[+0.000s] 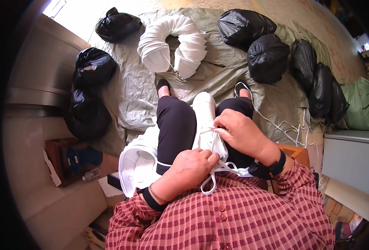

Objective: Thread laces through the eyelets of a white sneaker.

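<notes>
The white shoe lies toe-away between my legs, my right hand pinching its lace midway. My left hand curls nearer the heel; I can't tell its hold.

Ahead of the white shoe, we have open tarp up to the curved white stack. Our left thigh and right thigh wall in both sides; white pieces crowd our left, and black bags block both outer edges.

Upper-left glare, dark curved fisheye rim
</notes>
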Available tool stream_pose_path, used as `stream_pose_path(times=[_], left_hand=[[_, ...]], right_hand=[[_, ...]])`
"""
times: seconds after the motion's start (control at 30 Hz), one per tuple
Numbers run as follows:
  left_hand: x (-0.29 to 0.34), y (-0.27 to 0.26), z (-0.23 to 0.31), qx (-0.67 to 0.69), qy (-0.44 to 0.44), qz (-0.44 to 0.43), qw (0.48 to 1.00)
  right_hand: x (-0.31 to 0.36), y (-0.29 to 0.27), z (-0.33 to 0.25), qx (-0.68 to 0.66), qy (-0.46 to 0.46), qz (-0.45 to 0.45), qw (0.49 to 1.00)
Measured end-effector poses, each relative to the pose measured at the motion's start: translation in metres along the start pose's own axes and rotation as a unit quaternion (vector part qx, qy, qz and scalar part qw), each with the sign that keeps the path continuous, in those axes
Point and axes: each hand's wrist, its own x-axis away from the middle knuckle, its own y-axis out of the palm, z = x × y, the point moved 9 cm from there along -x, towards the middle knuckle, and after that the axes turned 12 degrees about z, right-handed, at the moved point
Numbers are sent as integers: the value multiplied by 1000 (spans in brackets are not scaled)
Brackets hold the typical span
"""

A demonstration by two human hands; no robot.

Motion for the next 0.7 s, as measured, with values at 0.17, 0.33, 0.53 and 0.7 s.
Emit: stream_pose_path(times=[0.17,0.33,0.53,0.7], left_hand=[[3,0,-1,7,2,8,1000],[3,0,0,3,13,6,1000],[2,0,-2,1,-10,4,1000],[3,5,1,-6,-8,-5,1000]], right_hand=[[-2,9,-14,117,-54,13,992],[-12,43,33,-57,154,-222,961],[30,70,60,-520,525,-199,644],[28,54,60,-372,488,-257,747]])
